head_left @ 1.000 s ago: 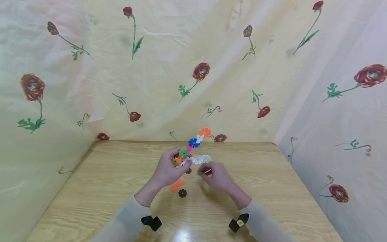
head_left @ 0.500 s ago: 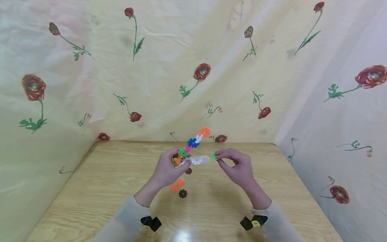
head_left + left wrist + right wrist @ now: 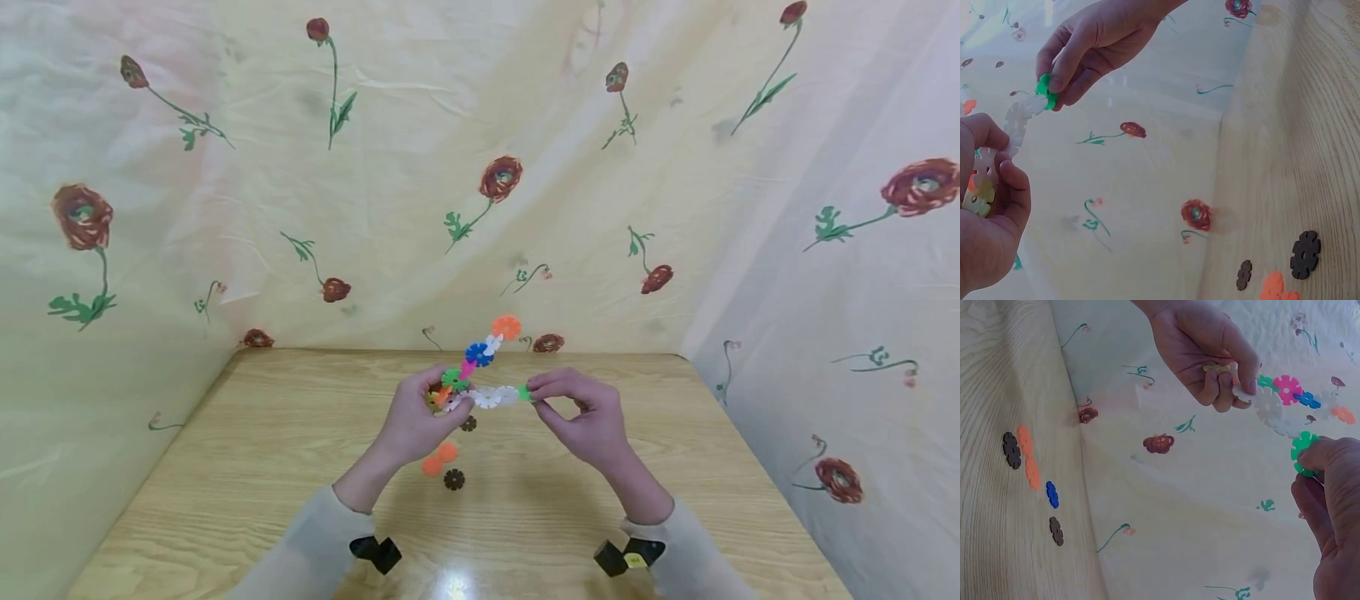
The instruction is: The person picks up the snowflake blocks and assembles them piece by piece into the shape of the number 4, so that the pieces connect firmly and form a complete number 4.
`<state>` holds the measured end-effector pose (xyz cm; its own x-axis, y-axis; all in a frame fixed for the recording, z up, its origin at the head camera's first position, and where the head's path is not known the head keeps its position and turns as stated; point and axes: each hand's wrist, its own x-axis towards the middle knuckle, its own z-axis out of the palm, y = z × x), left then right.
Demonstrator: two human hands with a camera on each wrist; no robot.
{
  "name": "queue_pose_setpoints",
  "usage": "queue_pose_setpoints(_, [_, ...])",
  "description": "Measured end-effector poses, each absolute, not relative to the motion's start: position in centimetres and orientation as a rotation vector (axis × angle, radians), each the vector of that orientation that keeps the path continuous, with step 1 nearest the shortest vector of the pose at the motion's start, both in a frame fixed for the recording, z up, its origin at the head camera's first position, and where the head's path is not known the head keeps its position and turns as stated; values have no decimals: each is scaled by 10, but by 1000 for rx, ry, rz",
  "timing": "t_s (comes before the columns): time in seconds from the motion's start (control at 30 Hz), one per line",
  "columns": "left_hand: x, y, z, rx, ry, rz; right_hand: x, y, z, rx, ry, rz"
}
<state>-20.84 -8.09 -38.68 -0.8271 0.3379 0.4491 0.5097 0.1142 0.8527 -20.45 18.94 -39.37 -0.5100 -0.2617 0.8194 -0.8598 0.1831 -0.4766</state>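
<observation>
Backdrop cloth (image 3: pixel 150 275): pale, creased, printed with red flowers on green stems, hanging behind and at both sides.
Table (image 3: pixel 217 450): light wood-grain top, smooth, with a bright glare spot near the front.
Left sleeve (image 3: pixel 307 533): plain, pale; cut off by the lower edge, a black blocky wrist device (image 3: pixel 386 556) at its cuff.
Left hand (image 3: pixel 423 417): fingers and thumb curled round the chain, clear of the table.
Orange discs (image 3: pixel 438 459): two, flat, touching, lying on the table.
Dark discs (image 3: pixel 453 479): two, notched round the rim, flat on the table, one nearer the front than the other.
Blue disc (image 3: pixel 1052 494): shown only by the right wrist view, lying on the table between the orange discs and the farther dark one.
Chain (image 3: pixel 489 398): thin notched discs, plastic-looking, in two strands. One rises through green, pink, blue and white to orange; the other, white, runs toward the right hand. The join is covered by the left hand; a yellowish piece inside the grip is partly hidden.
Green disc (image 3: pixel 524 392): notched, partly covered by fingertips, at the white strand's free end; whether slotted in cannot be told.
Right hand (image 3: pixel 581 412): apart from the left, thumb and fingers pinching the green disc.
Right sleeve (image 3: pixel 693 554): matching, also cut off below.
</observation>
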Motion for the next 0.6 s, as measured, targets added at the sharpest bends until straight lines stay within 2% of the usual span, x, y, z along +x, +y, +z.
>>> queue_pose_setpoints(0.6, [-209,-81,-387,-928,-2275,-1767,-202,191,-381,1107,-1887,1205])
